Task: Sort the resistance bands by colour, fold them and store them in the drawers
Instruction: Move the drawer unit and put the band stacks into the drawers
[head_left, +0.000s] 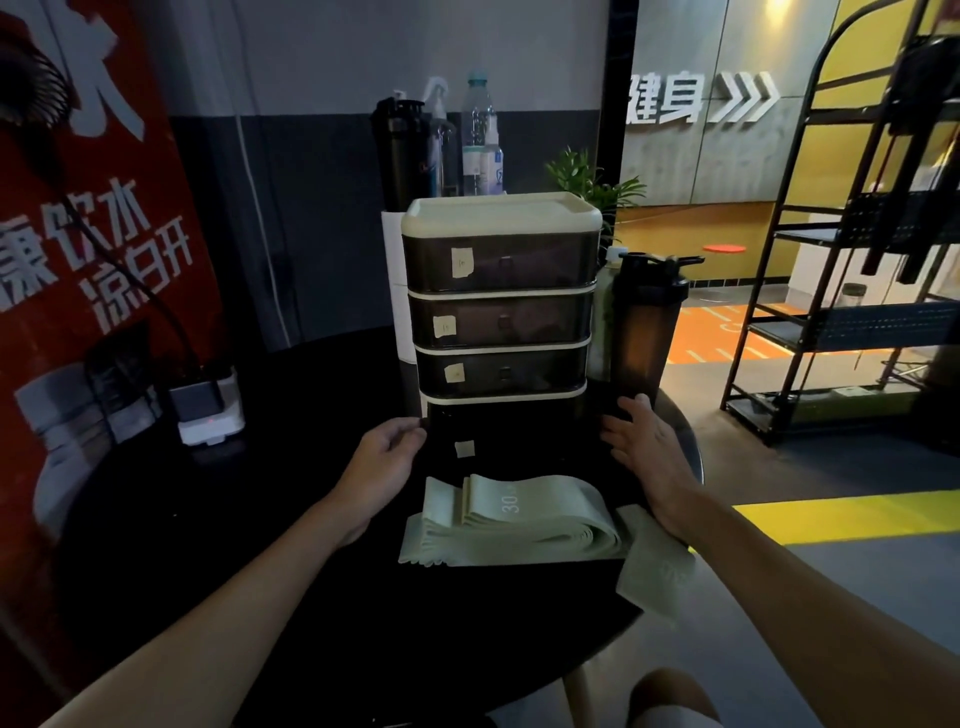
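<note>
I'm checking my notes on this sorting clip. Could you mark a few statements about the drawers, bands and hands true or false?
1. The drawer unit has four stacked drawers. True.
2. The folded bands in front of it are red. False: they are pale green.
3. A dark shaker bottle stands to the right of the unit. True.
4. The right hand is lifting a band. False: its fingers lie straight against the right side of the bottom drawer.
5. The left hand holds that drawer's left edge with curled fingers. True.
</note>
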